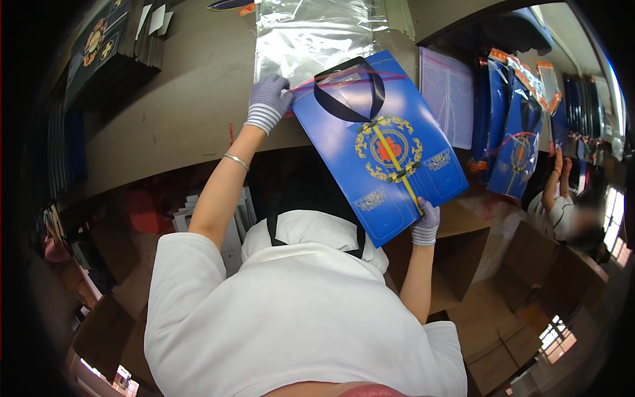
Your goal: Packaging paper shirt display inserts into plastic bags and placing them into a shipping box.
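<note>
A flat blue gift bag with black ribbon handles, a yellow ribbon and a gold-and-red emblem is held tilted in front of me. My right hand, in a grey glove with a striped cuff, grips its lower edge, thumb on the front. A thin red strip and shiny clear film cross the bag near its handles. My left hand, gloved alike, is closed at the bag's upper left corner, on the edge of a clear plastic sleeve. Behind the bag, a stack of clear plastic sleeves lies on the table.
Dark printed bags are stacked on the table at the far left. Film-wrapped blue bags stand at the right, beside a pale sleeve. Cardboard boxes stand below the table. Another person works at the far right.
</note>
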Demonstrator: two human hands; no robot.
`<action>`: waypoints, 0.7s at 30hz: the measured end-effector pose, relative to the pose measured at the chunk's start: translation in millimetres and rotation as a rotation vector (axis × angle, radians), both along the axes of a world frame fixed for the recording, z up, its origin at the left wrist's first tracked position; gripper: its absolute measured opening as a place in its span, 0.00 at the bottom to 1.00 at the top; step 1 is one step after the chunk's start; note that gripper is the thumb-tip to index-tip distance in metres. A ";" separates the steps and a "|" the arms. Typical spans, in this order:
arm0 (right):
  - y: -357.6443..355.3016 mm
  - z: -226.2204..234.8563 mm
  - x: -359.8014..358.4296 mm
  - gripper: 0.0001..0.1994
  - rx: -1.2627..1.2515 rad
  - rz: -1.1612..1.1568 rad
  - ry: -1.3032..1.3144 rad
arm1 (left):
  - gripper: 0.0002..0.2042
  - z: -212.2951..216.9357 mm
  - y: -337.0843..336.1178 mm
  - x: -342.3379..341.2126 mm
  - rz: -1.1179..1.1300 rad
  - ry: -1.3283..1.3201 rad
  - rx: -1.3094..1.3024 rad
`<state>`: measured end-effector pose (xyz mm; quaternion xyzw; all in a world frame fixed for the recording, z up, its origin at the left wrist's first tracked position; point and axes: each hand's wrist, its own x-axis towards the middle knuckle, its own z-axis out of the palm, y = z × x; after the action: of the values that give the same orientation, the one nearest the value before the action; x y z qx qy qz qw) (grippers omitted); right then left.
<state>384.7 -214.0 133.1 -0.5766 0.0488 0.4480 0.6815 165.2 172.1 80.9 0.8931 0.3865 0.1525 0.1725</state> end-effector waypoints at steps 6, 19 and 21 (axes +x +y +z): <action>-0.6 8.2 -11.2 0.24 0.004 -0.053 -0.017 | 0.04 -1.7 8.9 -4.3 0.044 0.020 0.081; -12.8 -52.4 -23.7 0.14 -0.063 -0.057 0.074 | 0.14 -25.1 -20.3 41.1 0.517 -0.625 -1.160; -4.1 -62.6 -11.8 0.16 -0.210 0.309 0.281 | 0.14 -44.0 0.1 52.8 0.575 -0.723 -1.419</action>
<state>372.9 -218.1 70.5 -0.5770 0.1006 0.6153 0.5276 218.0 172.2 36.9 0.3363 0.5238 0.1878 0.7598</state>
